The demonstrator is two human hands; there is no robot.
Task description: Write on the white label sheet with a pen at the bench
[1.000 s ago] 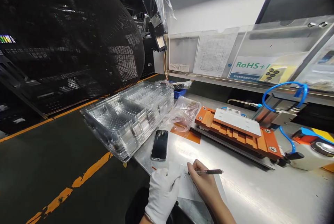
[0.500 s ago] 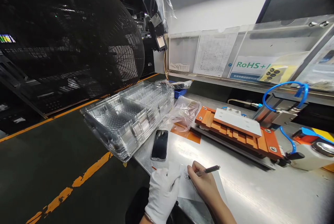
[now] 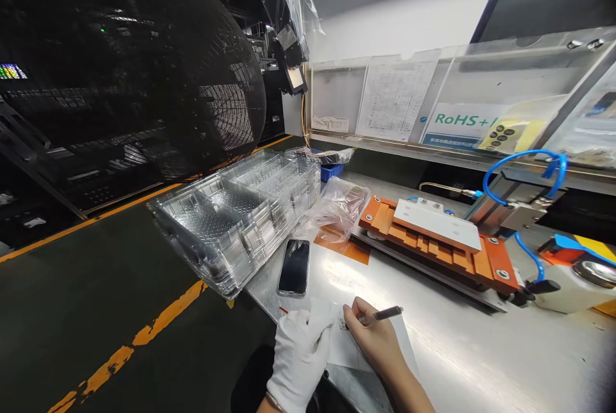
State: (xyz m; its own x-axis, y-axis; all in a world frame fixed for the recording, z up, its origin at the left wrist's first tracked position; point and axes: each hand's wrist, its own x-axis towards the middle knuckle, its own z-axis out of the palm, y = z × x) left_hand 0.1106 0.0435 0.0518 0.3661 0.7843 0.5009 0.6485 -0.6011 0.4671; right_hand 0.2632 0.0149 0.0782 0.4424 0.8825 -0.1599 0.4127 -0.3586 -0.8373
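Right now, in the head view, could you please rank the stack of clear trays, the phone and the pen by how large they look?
1. Stack of clear trays, by far.
2. Phone.
3. Pen, partly hidden in the right hand.

The left hand [image 3: 299, 362] wears a white fabric glove that covers all the fingers and ends at the wrist in a slightly gathered cuff. The cloth looks smooth and plain, with no print or logo showing. The right hand [image 3: 373, 339] is bare, and so is its forearm, with no sleeve, watch or ring in view. A dark garment shows below both wrists.
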